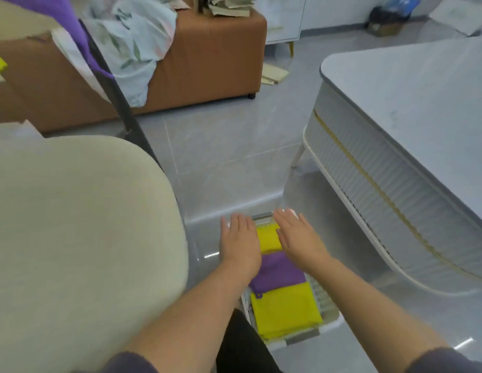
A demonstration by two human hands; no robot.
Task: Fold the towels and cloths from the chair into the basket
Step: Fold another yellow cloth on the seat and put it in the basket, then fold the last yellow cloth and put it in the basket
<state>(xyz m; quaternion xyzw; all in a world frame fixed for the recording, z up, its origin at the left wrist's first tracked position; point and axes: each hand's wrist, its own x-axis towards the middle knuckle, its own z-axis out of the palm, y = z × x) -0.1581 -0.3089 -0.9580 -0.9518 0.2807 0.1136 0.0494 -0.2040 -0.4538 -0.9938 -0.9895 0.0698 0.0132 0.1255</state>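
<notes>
The cream chair (pixel 81 224) fills the space to the left of your hands and the grey table (pixel 409 103) stands off to their right, with the white basket (pixel 328 323) on the glossy floor directly beneath them. Three folded cloths lie in a row inside it: a yellow cloth (pixel 285 310) nearest your body, behind your wrists; a purple cloth (pixel 280 273) under your forearms, overlapping it; and a smaller yellow piece (pixel 268 236) at the far end, between your palms. Your left hand (pixel 240 240) and right hand (pixel 299 238) are both flat, fingers straight and spread, gripping nothing; they flank that far piece and cover its edges, though whether they press on it cannot be told. The main risk is likely the lift-off: pull both palms away fast and the small fold could spring open or ride up against the basket's far wall. Dragging your wrists back could also catch the purple cloth's edge and skew the row. Leaning weight into the far end might make the light basket skid on the polished tiles. Another purple cloth (pixel 70 20) hangs well beyond your left hand, so the job does not look finished.
</notes>
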